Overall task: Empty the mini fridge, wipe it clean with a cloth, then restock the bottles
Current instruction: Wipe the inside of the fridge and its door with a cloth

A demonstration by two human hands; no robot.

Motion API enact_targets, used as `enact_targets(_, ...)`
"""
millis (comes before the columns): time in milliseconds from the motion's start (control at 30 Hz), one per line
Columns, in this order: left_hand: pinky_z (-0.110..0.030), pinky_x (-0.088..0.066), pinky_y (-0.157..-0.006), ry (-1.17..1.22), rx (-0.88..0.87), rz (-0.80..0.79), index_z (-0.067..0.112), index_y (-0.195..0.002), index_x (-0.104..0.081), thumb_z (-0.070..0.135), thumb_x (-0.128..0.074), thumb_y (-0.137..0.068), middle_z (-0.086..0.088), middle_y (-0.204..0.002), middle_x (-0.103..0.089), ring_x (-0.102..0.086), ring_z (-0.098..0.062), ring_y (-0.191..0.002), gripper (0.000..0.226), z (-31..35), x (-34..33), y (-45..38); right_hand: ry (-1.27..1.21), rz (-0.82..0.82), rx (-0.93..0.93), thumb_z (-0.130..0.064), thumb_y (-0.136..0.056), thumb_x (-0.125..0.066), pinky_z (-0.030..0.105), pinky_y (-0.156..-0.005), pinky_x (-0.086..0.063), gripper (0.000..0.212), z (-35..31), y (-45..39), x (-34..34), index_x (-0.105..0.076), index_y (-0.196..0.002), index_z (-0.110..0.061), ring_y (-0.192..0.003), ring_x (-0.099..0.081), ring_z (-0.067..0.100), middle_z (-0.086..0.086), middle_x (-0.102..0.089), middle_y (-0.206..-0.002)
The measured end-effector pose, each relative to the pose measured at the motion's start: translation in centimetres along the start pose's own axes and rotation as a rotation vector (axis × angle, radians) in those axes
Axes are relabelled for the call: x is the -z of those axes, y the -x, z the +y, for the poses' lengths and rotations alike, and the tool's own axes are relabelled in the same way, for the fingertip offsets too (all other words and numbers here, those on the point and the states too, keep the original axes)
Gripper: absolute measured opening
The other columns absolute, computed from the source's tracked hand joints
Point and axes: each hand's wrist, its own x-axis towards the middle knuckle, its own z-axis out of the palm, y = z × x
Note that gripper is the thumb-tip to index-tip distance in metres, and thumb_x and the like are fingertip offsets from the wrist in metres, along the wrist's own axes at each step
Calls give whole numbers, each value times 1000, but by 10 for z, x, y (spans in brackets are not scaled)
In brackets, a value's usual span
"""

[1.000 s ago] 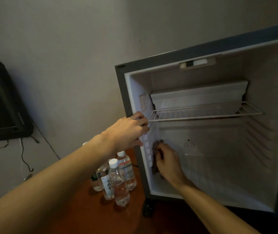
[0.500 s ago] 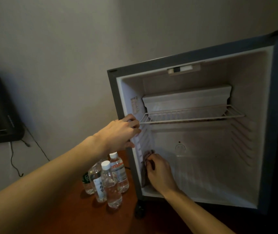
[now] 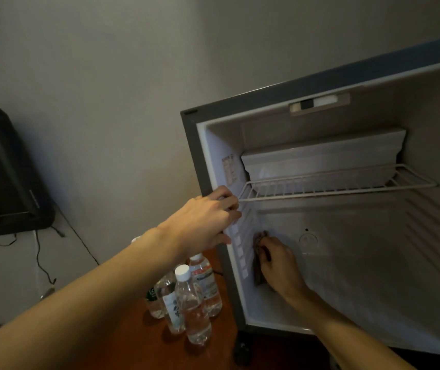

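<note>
The mini fridge [image 3: 347,236] stands open on a reddish-brown wooden surface [image 3: 122,340], against a plain grey wall [image 3: 106,76], and its white interior holds no bottles. Across the upper part of the fridge runs a white wire shelf [image 3: 333,185], with a white box-shaped compartment [image 3: 320,156] just above it at the back. The left hand [image 3: 208,217] grips the fridge's left front edge at the level of the wire shelf, its fingers curled round the frame and reaching to the shelf's left front corner. Below that, inside the fridge, the right hand [image 3: 277,265] presses a dark, crumpled cloth [image 3: 259,259] against the ribbed left inner wall, low down near the fridge floor; its fingers are curled over the cloth, part of which shows above and beside the knuckles. A small printed label [image 3: 229,169] sits on the fridge's left inner wall above the shelf, and a round moulded mark [image 3: 308,240] shows on the back wall to the right of the right hand. Just outside the fridge, to the left of its lower left corner, a cluster of clear plastic water bottles [image 3: 189,303] stands upright on the surface, touching one another, two of them showing white caps. Farther left of the fridge, a black device [image 3: 2,169] is seen against the wall with thin dark cables [image 3: 40,263] hanging beneath it.
</note>
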Motion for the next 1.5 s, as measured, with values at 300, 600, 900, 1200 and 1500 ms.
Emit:
enact_targets(300, -38, -57, -81, -4, 12, 1, 20, -138, -55, 50, -68, -90, 1, -135, -47, -30, -21, -135, 58, 2, 2, 2, -117, -128, 71, -19, -98, -54, 7, -84, -42, 19, -42, 70, 24, -63, -108, -32, -96, -54, -5, -21, -53, -105)
enact_targets(600, -38, -57, -80, -16, 6, 8, 20, -138, -54, 50, -68, -90, 1, -136, -47, -30, -21, -136, 58, 1, -1, 2, -80, -55, 105, -18, -97, -54, 9, -84, -42, 18, -59, 50, 30, -65, -109, -27, -94, -52, -1, -24, -45, -103)
enact_targets(900, -44, -57, -87, 18, 8, 28, 17, -140, -54, 47, -68, -91, -1, -139, -47, -29, -23, -137, 59, 2, -2, 2, -56, 35, 114, -10, -92, -60, 11, -74, -44, 10, -25, 27, 19, -65, -94, -18, -84, -58, 0, -8, -63, -95)
enact_targets(1200, -45, -56, -87, -1, -3, 8, 17, -139, -53, 45, -67, -92, 0, -139, -45, -24, -22, -135, 57, 1, -4, 0, 5, 112, -91, -2, -89, -61, 25, -86, -46, 16, 21, -24, -19, -71, -101, -6, -95, -66, 27, 11, -70, -104)
enact_targets(1500, -43, -56, -85, -7, 13, -1, 17, -135, -57, 48, -68, -90, 1, -135, -46, -26, -20, -135, 55, 2, 1, 2, -150, 84, -102, -11, -93, -57, 18, -75, -46, 14, -21, 46, -10, -64, -92, -23, -84, -58, 5, -8, -64, -93)
